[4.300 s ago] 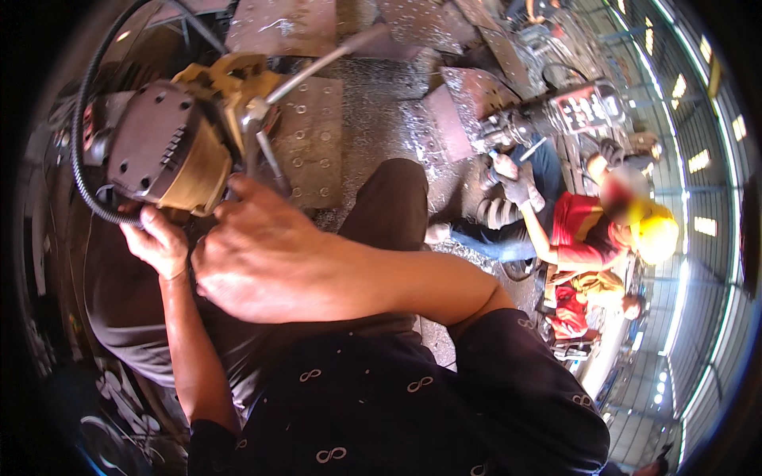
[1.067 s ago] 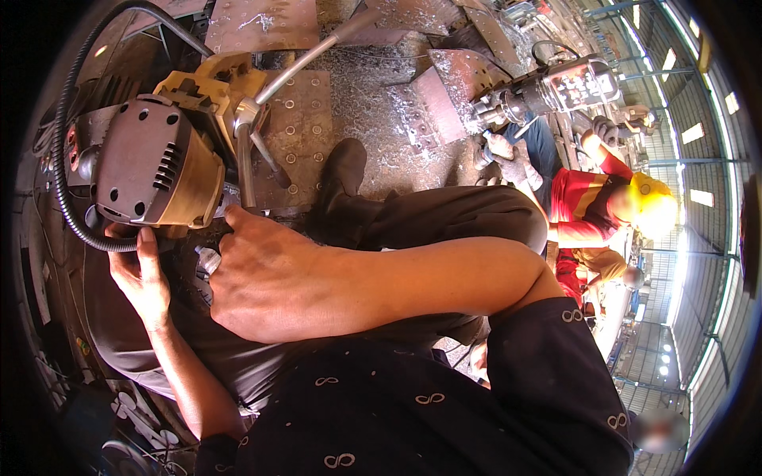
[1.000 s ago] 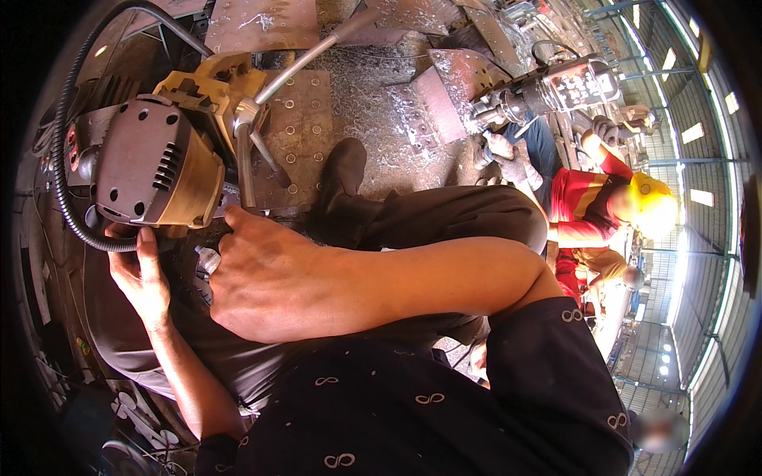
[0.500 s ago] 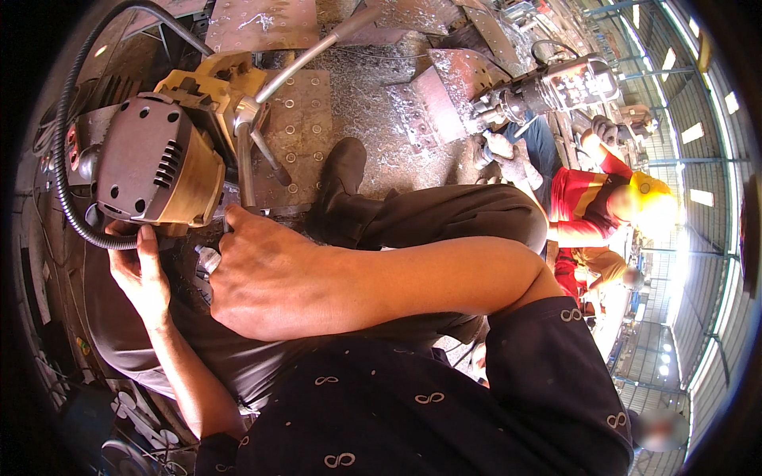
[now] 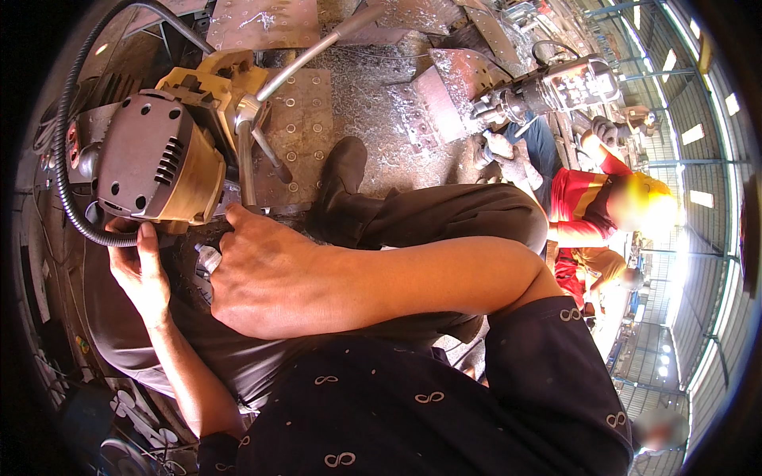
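Observation:
A magnetic drill with a grey motor cover and yellow body (image 5: 147, 163) stands at the left, its long metal feed handles (image 5: 317, 51) reaching up and right. My right hand (image 5: 266, 274) is closed around a small clear plastic bottle (image 5: 209, 258), close to the drill's lower side; most of the bottle is hidden by the fingers. Up against the motor's lower edge is my left hand (image 5: 141, 274), thumb and fingers stretched apart. Its fingertips pass partly behind the black corrugated hose (image 5: 67, 190) and motor, so their contact is unclear.
A drilled steel plate (image 5: 305, 119) lies beside the drill, among metal shavings and other plates (image 5: 262, 24). Close by is my boot (image 5: 341, 174). On the right, a gloved co-worker in a red shirt and yellow helmet (image 5: 651, 202) is at another drill (image 5: 556, 87).

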The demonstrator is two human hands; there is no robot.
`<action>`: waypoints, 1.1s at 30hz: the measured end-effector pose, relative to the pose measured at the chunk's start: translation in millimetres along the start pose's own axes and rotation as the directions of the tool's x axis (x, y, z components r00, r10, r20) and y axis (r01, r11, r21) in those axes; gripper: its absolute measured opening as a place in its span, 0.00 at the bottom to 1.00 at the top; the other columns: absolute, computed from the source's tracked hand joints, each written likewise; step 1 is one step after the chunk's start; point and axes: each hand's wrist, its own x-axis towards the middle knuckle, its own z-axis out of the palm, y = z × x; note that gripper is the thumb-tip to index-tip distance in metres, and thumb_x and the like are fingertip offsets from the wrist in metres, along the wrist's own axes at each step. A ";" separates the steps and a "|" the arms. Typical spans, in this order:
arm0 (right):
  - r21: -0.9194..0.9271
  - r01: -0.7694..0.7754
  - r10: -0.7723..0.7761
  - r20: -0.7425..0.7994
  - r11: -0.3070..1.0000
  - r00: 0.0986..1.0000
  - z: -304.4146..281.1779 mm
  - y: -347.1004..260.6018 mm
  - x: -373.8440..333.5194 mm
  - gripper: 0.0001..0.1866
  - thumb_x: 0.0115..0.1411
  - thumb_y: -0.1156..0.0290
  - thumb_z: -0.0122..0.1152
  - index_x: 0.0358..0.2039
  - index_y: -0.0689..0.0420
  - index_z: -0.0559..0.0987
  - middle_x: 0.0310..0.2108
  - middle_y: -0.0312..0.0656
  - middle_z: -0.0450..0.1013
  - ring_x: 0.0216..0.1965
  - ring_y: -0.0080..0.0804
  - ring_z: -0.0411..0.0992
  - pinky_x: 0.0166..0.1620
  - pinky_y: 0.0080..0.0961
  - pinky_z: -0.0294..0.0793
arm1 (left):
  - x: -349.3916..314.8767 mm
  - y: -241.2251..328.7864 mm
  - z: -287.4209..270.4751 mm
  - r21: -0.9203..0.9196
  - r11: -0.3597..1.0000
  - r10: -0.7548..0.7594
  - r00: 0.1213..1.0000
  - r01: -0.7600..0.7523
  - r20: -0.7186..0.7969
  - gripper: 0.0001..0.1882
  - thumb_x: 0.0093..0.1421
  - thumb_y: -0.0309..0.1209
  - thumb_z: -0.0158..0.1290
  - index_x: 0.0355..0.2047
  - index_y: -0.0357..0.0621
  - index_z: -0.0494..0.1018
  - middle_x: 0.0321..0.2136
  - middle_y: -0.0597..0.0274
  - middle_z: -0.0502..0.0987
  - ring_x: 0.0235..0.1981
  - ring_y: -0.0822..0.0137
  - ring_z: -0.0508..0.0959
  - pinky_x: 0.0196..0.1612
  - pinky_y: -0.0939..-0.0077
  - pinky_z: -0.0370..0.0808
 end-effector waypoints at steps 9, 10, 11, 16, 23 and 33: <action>0.002 0.001 -0.001 0.018 1.000 1.000 3.2 -0.6 0.7 0.11 0.55 0.67 0.59 0.26 0.52 0.89 0.27 0.38 0.83 0.35 0.38 0.82 0.50 0.49 0.70 | -0.1 0.0 -0.5 -0.009 1.000 -0.004 1.000 0.004 -0.002 0.13 0.69 0.35 0.58 0.45 0.38 0.71 0.37 0.67 0.72 0.39 0.73 0.69 0.47 0.77 0.68; -0.003 0.007 -0.007 0.010 1.000 1.000 3.3 -0.8 0.9 0.11 0.55 0.67 0.59 0.26 0.52 0.89 0.26 0.38 0.83 0.35 0.37 0.82 0.49 0.49 0.70 | -0.6 2.2 0.6 -0.008 1.000 -0.004 1.000 0.004 -0.014 0.13 0.69 0.35 0.58 0.45 0.38 0.71 0.37 0.66 0.72 0.39 0.73 0.69 0.47 0.76 0.68; 0.001 0.010 -0.010 0.016 1.000 1.000 4.1 -1.0 1.3 0.11 0.56 0.67 0.59 0.26 0.52 0.89 0.27 0.38 0.83 0.35 0.37 0.82 0.49 0.49 0.70 | -1.0 3.4 0.9 -0.007 1.000 -0.005 1.000 0.005 -0.026 0.13 0.69 0.35 0.57 0.45 0.38 0.71 0.37 0.66 0.73 0.40 0.73 0.69 0.48 0.76 0.68; 0.016 -0.011 0.009 0.077 1.000 0.997 4.6 -1.1 2.4 0.11 0.57 0.67 0.59 0.26 0.51 0.88 0.27 0.38 0.84 0.34 0.37 0.82 0.49 0.49 0.70 | -0.8 0.7 1.2 -0.005 1.000 0.001 1.000 -0.001 -0.015 0.14 0.69 0.34 0.57 0.47 0.37 0.72 0.38 0.65 0.74 0.40 0.72 0.70 0.48 0.76 0.69; -0.006 0.003 -0.003 0.036 1.000 0.999 7.9 0.4 -2.8 0.10 0.59 0.67 0.59 0.26 0.52 0.86 0.25 0.38 0.82 0.33 0.37 0.81 0.48 0.49 0.71 | 0.9 1.9 5.5 0.002 1.000 0.013 1.000 -0.013 -0.018 0.15 0.69 0.34 0.58 0.49 0.36 0.72 0.39 0.65 0.74 0.40 0.72 0.71 0.48 0.76 0.69; 0.291 0.267 -0.213 -0.202 0.919 0.956 -81.5 127.8 -11.1 0.14 0.68 0.60 0.56 0.38 0.55 0.85 0.46 0.51 0.81 0.50 0.49 0.78 0.58 0.51 0.75 | -0.7 17.3 11.1 -0.016 0.998 0.062 0.992 -0.065 -0.111 0.13 0.67 0.32 0.61 0.46 0.36 0.76 0.35 0.69 0.76 0.37 0.75 0.71 0.45 0.79 0.70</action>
